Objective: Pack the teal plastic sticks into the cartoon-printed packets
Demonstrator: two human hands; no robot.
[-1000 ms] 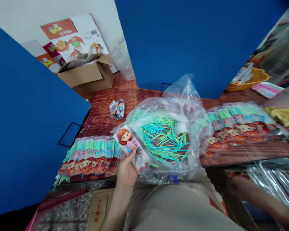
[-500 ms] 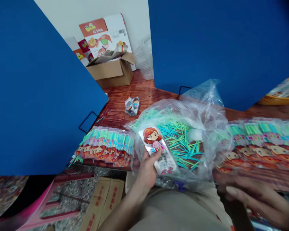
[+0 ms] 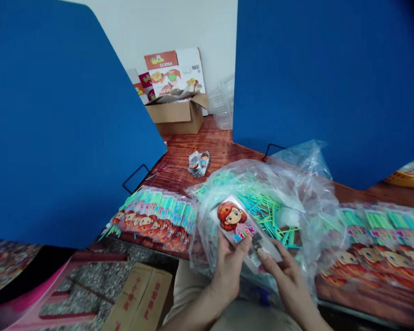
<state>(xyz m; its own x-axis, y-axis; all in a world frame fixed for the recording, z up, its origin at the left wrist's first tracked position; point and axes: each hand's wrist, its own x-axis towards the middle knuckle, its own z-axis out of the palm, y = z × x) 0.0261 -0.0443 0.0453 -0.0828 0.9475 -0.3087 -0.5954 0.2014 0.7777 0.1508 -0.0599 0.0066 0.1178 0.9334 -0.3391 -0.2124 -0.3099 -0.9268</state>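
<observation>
1. Head view, lower middle of the frame: the left hand (image 3: 229, 266) is coming up from the bottom edge with its wrist bent a little. It is pinching a small packet (image 3: 238, 223). The thumb is lying on the front and the other fingers are tucked behind.
2. The packet is showing a cartoon girl with red hair. It is sitting in the middle of the frame and tilting toward the upper left.
3. The right hand (image 3: 283, 276) is reaching in from the lower right. Its fingers are bending softly and its fingertips (image 3: 262, 253) are touching the low end of the packet. I cannot tell if it is gripping or only touching.
4. Just behind the packet, a big clear bag (image 3: 296, 184) is lying open on the table (image 3: 221, 142). Blue and green sticks (image 3: 272, 216) are piling up inside it.
5. At the left middle, a row of packets (image 3: 155, 220) is lying just beside the bag. Another row (image 3: 376, 239) is lying at the right.
6. Higher up, a few loose packets (image 3: 199, 163) are resting on the table. A cardboard box (image 3: 177, 115) is standing open at the far end.
7. Blue boards (image 3: 55, 138) are filling the upper left and upper right.
</observation>
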